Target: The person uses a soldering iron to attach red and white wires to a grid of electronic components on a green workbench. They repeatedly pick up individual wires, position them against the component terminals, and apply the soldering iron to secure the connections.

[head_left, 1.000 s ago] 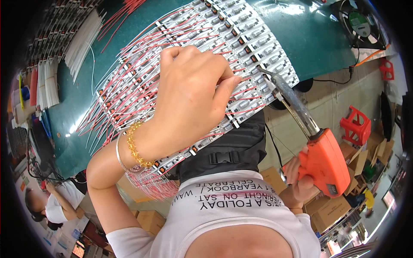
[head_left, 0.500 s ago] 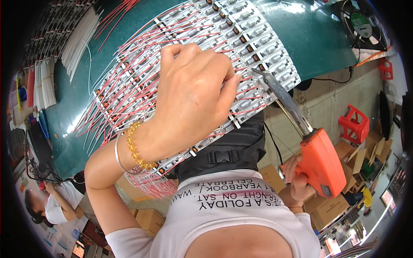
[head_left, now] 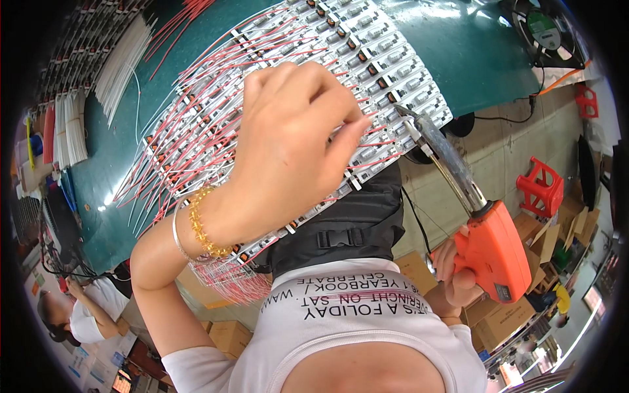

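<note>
My left hand [head_left: 288, 137] is palm down over a panel of small white circuit boards [head_left: 400, 62], its fingers curled. Thumb and forefinger come together at a red wire [head_left: 375, 130] on the panel's right part; the pinch itself is partly hidden. Many thin red and white wires [head_left: 196, 131] trail left across the boards. My right hand [head_left: 452, 267] grips an orange soldering gun [head_left: 495, 252], fingers wrapped about its handle. The gun's long metal barrel slants up and left, with a thin feed tube beside it. Its tip hovers at the panel's right edge, just right of my left fingertips.
The green table [head_left: 472, 85] carries white wire bundles [head_left: 124, 62], more red wires [head_left: 177, 26] and a black fan [head_left: 547, 33]. Beyond its near edge are a red stool [head_left: 540, 187] and cardboard boxes [head_left: 508, 318]. Another person [head_left: 85, 304] sits at lower left.
The soldering gun has shifted slightly right, its tip moving away from my left fingertips. The gap between my left thumb and forefinger has widened behind their tips. The panel has slid slightly left.
</note>
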